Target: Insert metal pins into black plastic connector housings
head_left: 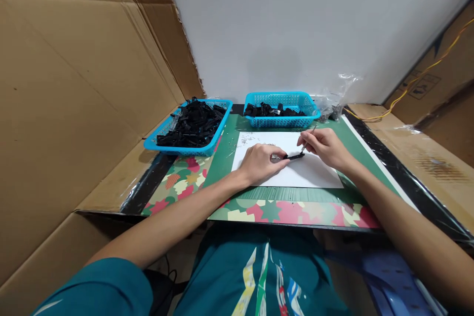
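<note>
Over a white sheet point(292, 177), my left hand point(262, 162) pinches the near end of a slim black strip-like part point(295, 156) between thumb and fingers. My right hand point(326, 145) grips a thin pen-like tool point(304, 146), its tip down at the strip's right end. Whether the tip touches the strip is too small to tell. Small metallic bits point(247, 139) lie scattered on the sheet's far left part, and more of them show beside my left fingers.
A blue basket point(177, 150) heaped with black strips stands at the left. Another blue basket point(281, 122) holding black pieces is at the back, beside a clear plastic bag point(329, 108). Cardboard walls point(74, 59) flank the table, and a yellow cable point(418, 77) hangs at the right.
</note>
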`<control>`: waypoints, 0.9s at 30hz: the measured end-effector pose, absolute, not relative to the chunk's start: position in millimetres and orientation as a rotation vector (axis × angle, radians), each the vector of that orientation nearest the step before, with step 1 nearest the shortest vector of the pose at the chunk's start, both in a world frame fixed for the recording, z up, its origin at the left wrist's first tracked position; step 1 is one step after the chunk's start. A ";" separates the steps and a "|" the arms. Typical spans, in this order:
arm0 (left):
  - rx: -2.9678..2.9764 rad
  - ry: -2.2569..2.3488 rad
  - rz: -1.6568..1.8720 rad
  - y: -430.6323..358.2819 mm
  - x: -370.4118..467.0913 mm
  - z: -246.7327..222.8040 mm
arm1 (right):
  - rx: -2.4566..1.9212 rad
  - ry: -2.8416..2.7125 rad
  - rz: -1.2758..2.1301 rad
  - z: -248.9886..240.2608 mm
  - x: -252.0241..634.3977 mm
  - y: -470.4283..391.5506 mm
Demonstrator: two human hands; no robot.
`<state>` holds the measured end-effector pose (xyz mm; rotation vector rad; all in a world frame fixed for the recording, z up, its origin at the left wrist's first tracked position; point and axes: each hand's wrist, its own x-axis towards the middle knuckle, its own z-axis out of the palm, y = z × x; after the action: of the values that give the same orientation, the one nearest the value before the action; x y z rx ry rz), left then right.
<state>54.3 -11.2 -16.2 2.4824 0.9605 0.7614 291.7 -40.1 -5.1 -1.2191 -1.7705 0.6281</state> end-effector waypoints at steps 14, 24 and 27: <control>2.512 0.881 0.799 -10.9 56.5 -16.8 | -1.179 -1.774 0.680 -13.3 263.5 -39.0; 2.519 0.868 0.827 -10.8 57.3 -19.6 | -1.185 -1.885 0.537 -14.6 262.2 -39.2; 2.536 0.884 0.816 -11.1 57.3 -19.9 | -1.183 -1.885 0.527 -17.0 263.2 -38.7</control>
<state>57.3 -11.1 -19.9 2.5356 0.8840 0.8164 263.2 -38.7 -17.0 -1.1825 -1.8850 0.5270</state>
